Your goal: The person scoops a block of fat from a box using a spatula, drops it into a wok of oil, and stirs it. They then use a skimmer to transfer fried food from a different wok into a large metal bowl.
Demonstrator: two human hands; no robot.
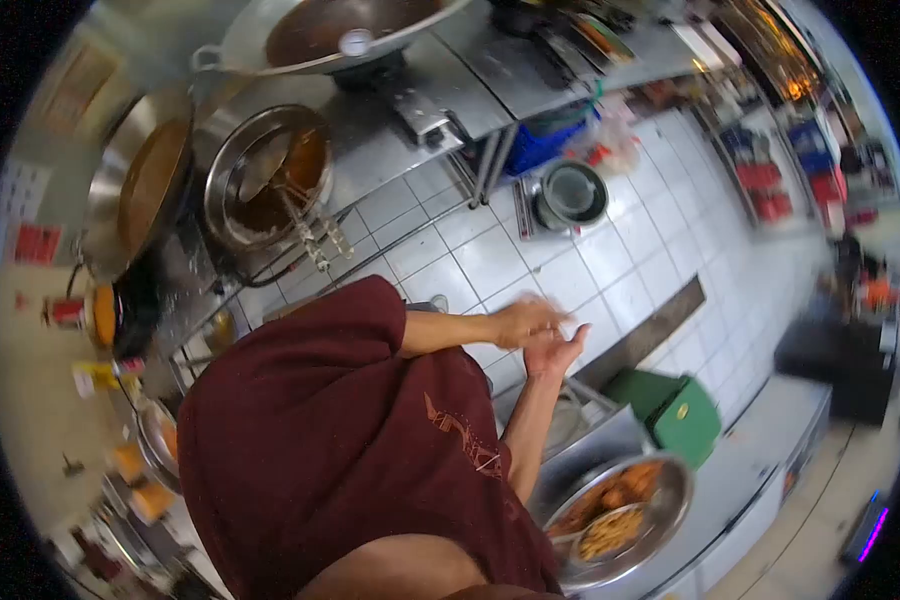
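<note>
While my left hand point(526, 320) and right hand point(555, 352) meet palm to palm above the white tiled floor point(490, 262), each grip released and grasping nothing, a steel bowl of fried food point(625, 515) sits on the worktop point(740, 480) below them.

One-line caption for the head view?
Both hands rubbed together over a tiled kitchen floor, beside a steel bowl of fried food.

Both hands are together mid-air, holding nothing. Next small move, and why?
Probably lower the right hand toward the steel bowl of fried food. The left hand is pressed against it, both look empty over the white tiled floor, and that bowl on the counter is the nearest thing below them.
</note>
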